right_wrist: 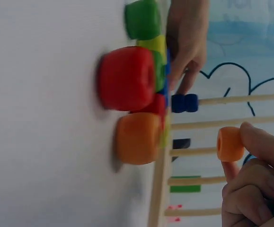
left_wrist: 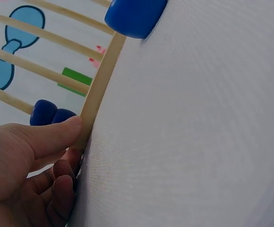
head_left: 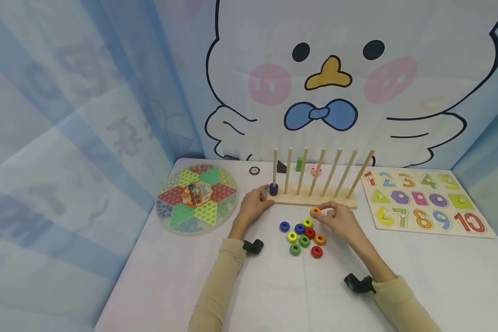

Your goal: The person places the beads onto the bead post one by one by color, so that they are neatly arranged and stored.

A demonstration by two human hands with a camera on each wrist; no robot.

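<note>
A wooden peg rack [head_left: 311,199] with several upright pegs stands toward the back of the table. Two dark blue beads [right_wrist: 184,103] are stacked on its leftmost peg. My left hand [head_left: 252,205] grips the left end of the base, its thumb beside the lower blue bead in the left wrist view. Between thumb and index finger, my right hand [head_left: 340,221] pinches an orange bead [right_wrist: 229,144], raised in front of the rack's base. Loose beads in red [head_left: 317,251], green [head_left: 295,249], yellow [head_left: 292,237], blue [head_left: 284,226] and orange [head_left: 320,240] lie clustered between the hands.
At the left lies a round star-patterned game board [head_left: 197,199]. A wooden number puzzle board [head_left: 427,203] is on the right. Behind the rack are a green block [head_left: 299,163], a dark wedge [head_left: 281,167] and a pink figure [head_left: 316,169]. A printed curtain [head_left: 332,138] borders the back edge.
</note>
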